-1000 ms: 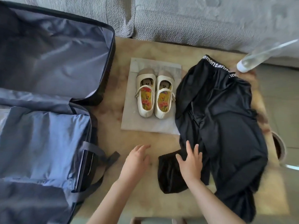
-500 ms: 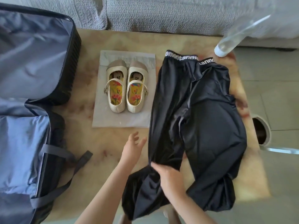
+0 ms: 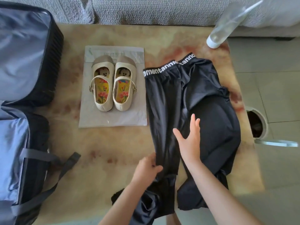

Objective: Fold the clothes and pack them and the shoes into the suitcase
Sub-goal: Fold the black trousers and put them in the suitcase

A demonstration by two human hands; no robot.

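Note:
Black trousers (image 3: 215,120) with a white-lettered waistband lie lengthwise on the right half of the table, their legs hanging over the near edge. My left hand (image 3: 146,168) pinches the left leg's edge near the knee. My right hand (image 3: 189,140) lies flat on the cloth with fingers spread. A pair of cream strap shoes (image 3: 112,86) with flowered insoles stands on a grey bag (image 3: 112,119) at the table's middle. The open suitcase (image 3: 24,111) with blue lining fills the left side.
A clear plastic bottle (image 3: 227,25) stands at the table's far right corner. A grey sofa (image 3: 146,8) runs behind the table. A round bin (image 3: 258,124) sits on the tiled floor to the right. A loose suitcase strap (image 3: 68,163) trails onto the tabletop (image 3: 113,151).
My right hand let go of the trouser leg and moved up, flat onto the cloth. My left hand went from open above the table to pinching the left leg's edge. The trousers lie straighter.

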